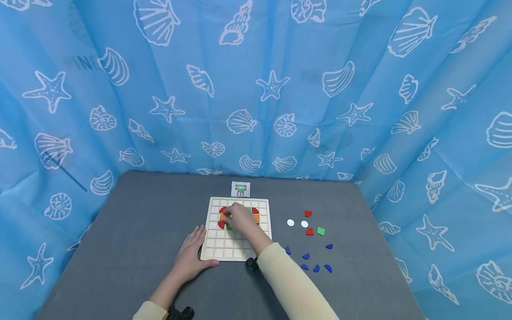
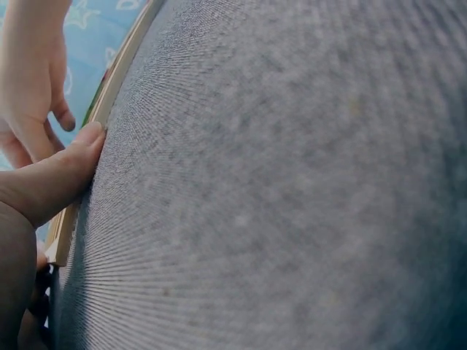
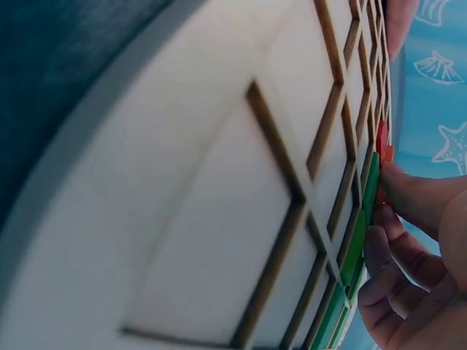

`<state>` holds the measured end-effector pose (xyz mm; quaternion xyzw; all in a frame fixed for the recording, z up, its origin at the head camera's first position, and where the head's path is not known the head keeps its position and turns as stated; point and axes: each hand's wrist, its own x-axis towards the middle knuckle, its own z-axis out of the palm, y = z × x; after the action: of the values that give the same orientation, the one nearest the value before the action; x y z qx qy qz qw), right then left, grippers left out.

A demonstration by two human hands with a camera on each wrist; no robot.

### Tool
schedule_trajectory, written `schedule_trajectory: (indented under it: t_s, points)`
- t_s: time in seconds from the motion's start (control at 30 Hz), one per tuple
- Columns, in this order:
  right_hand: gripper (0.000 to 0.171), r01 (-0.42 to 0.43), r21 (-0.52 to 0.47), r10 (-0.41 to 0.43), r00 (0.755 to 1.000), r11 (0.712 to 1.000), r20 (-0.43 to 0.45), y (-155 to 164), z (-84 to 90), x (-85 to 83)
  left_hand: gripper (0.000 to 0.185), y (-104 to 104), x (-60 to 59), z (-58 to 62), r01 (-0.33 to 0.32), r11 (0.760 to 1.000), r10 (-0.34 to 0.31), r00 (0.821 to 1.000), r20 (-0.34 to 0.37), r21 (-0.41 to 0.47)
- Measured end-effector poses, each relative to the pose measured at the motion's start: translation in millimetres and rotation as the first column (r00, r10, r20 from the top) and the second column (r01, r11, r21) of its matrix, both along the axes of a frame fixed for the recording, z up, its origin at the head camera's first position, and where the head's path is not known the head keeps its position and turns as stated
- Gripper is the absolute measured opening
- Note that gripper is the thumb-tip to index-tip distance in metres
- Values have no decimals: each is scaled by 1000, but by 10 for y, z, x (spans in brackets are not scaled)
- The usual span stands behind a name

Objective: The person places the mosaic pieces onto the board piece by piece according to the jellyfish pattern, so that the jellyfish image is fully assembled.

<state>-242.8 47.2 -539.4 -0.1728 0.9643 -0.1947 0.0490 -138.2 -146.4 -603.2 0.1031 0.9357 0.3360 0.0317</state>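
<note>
A pale wooden grid board (image 1: pixel 229 254) lies on the table with red, orange and green pieces in its upper cells. My right hand (image 1: pixel 242 219) reaches over it and pinches an orange tile (image 3: pixel 389 154) between thumb and fingers, low over the cells on the left of the pattern. Beside that tile are green tiles (image 3: pixel 355 244) and a red piece (image 1: pixel 222 225); the hand hides the pattern's middle in the head view. Around the board's near left corner rests my left hand (image 1: pixel 192 255), its fingers along the left side and its thumb (image 2: pixel 73 160) against the front edge.
A small picture card (image 1: pixel 241 189) lies just beyond the board. To the right are loose pieces: white discs (image 1: pixel 290 222), red quarter-rounds (image 1: pixel 308 214), a green square (image 1: pixel 321 231) and several blue half-rounds (image 1: pixel 306 256). A blue shell-print curtain (image 1: pixel 256 89) surrounds the grey table (image 1: pixel 152 222).
</note>
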Motion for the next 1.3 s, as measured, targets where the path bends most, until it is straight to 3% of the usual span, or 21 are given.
schedule_trajectory:
  t_s: [0.23,0.5,0.97,1.3]
  points:
    - [19,13,-23,-12,1000,1000,27,-52,-29,-29,122,15,4,12,-5,1000,5,1000,10,3]
    - [18,21,-49,-22,1000,999,-11,-40,9,-15,123,12,-20,27,0,1000,0,1000,18,-6]
    - [17,10,-142,-22,996,990,-82,305,207,257,124,21,-8,16,-7,1000,8,1000,26,-20]
    - [19,61,-137,-77,990,989,-116,616,285,402,124,28,-8,27,-10,1000,11,1000,23,-16]
